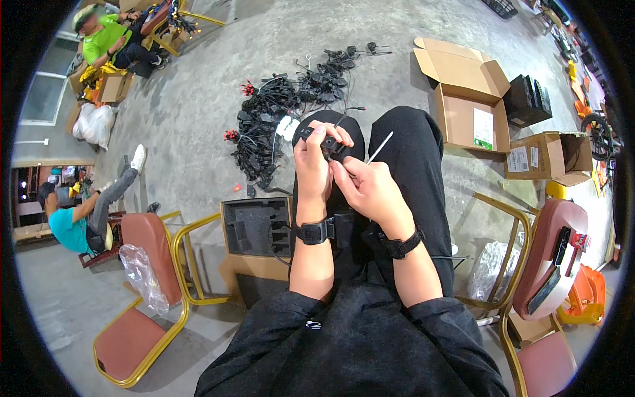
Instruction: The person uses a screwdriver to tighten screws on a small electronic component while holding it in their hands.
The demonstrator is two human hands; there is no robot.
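In the head view, my left hand (309, 159) is closed around a small black part (333, 147), which I hold up over the gap between my knees, nearer the left one. My right hand (378, 192) meets it there, fingers bent and closed on a thin pale rod (380, 147) that sticks out past my knuckles, slanting toward my right knee. My right fingertips come up against the part's near side; what exactly they press on is hidden. Each wrist wears a black band.

Beyond my left knee, a long heap of black cables and parts (261, 132) spreads over the floor (211, 73), with red tips showing along its left edge. A white bundle (287, 128) sits between that heap and my knee. Beside my left forearm stands a foam-lined box (254, 225), dark inside, a black lead crossing its right edge. Past my right knee lies an opened cardboard box (463, 116), flaps spread toward the floor's far edge. Toward the floor's left edge, two people sit, one in a green top (102, 41), one in teal (67, 229).
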